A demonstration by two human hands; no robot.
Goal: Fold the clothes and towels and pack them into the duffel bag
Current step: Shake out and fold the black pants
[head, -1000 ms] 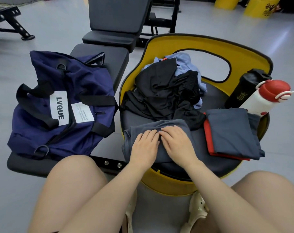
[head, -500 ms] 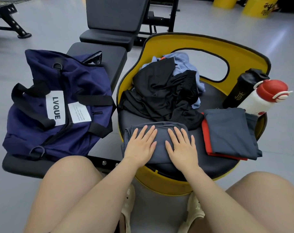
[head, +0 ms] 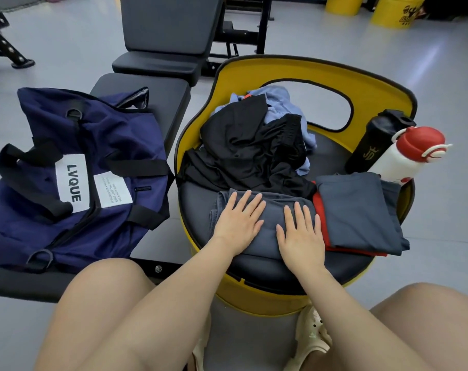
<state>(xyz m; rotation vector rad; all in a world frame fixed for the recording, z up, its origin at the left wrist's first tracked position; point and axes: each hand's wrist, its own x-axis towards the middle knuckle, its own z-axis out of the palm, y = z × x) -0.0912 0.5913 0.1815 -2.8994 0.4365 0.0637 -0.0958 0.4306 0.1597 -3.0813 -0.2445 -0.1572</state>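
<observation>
A folded dark grey garment (head: 269,223) lies at the front of the black seat of a yellow chair (head: 321,76). My left hand (head: 239,220) and my right hand (head: 301,231) press flat on it with straight fingers, side by side. Behind it sits a loose heap of black clothes (head: 249,153) with a light blue garment (head: 281,103) at the back. To the right lies a folded grey piece on a folded red piece (head: 361,212). The navy duffel bag (head: 74,167), labelled LVQUE, rests on a black bench to the left, its far end open.
A black shaker bottle (head: 372,143) and a white bottle with a red cap (head: 404,153) lean at the chair's right edge. The black bench pad (head: 147,92) extends behind the bag. Yellow buckets (head: 390,12) stand far back. My bare knees frame the bottom of the view.
My hands went from curled fingers tucking the grey garment's top edge to flat palms, and have slid apart over it, the right hand moving rightward.
</observation>
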